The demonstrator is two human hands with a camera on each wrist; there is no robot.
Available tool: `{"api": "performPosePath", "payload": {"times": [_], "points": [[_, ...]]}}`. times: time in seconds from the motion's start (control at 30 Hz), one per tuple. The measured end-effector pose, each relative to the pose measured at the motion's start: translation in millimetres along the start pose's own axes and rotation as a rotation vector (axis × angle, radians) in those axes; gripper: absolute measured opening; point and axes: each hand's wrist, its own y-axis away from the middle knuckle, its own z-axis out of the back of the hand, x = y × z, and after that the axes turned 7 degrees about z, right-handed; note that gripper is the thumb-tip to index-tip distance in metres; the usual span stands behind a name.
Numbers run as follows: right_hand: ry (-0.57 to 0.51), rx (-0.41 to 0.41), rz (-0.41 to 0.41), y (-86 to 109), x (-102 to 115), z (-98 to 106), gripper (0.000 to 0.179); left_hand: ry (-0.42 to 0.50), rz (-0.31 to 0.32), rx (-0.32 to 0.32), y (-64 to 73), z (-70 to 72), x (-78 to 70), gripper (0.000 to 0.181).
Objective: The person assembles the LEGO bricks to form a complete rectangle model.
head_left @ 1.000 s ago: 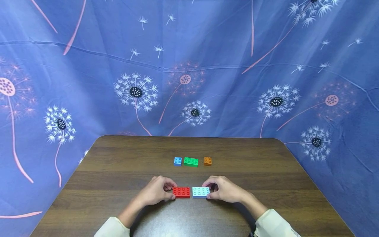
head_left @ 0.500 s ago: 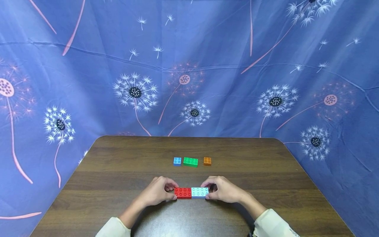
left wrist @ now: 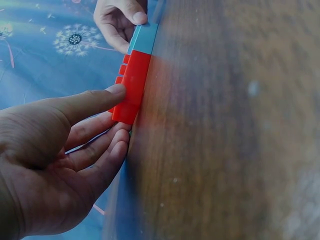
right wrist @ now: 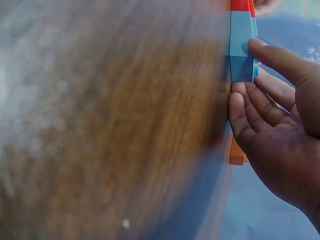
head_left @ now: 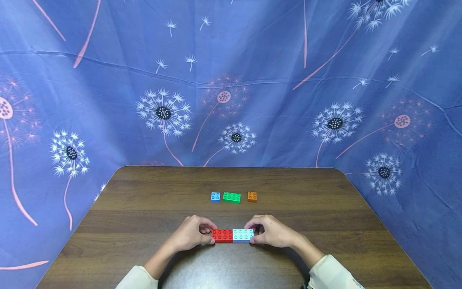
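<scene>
Tabletop (head_left: pixel 119 224) stretches wide outside each grip (head_left: pixel 192 233) (head_left: pixel 272 232), red brick (head_left: pixel 222 235) abutting pale brick (head_left: pixel 241 235) between.

The left hand (head_left: pixel 190 233) and right hand (head_left: pixel 277 231) are facing each other, each pinching between 1 thumb (left wrist: pixel 90 104) and bent fingers (left wrist: pixel 106 162), while the left forearm (head_left: pixel 159 257) and right forearm (head_left: pixel 311 251) are slanting inward.

Pale cream sleeves (head_left: pixel 138 277), the right one bearing a small grey marking (head_left: pixel 356 283), leave the fingers (left wrist: pixel 102 162) bare.

Red brick (head_left: pixel 222 236), pale-blue brick (head_left: pixel 241 236) (flush)
</scene>
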Motion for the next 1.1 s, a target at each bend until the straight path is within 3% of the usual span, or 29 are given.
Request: {"api": "performPosePath", "payload": {"times": [0.33, 0.53, 0.67, 0.87, 1.1], "points": [[0.016, -0.004, 0.004, -1.0, -1, 3, 0.033, 0.014, 0.011, 0.009, -0.3, 0.1, -0.9, 0.029], [-0.001, -0.048, -0.013, -5.2, -2, 10, 0.034, 0.003, 0.007, 0.015, 0.7, 0.7, -3.5, 0.030], [-0.045, -0.086, -0.052, -13.3, -6, 20, 0.038, 0.003, 0.006, 0.014, 0.6, 0.7, -3.1, 0.029], [-0.152, -0.159, -0.042, -31.5, -18, 31, 0.044, 0.008, 0.011, 0.011, 1.3, 1.9, -2.0, 0.029], [-0.244, -0.196, -0.111, -49.3, -29, 28, 0.046, -0.002, 0.010, 0.014, 0.9, 1.9, -1.7, 0.029]]}}
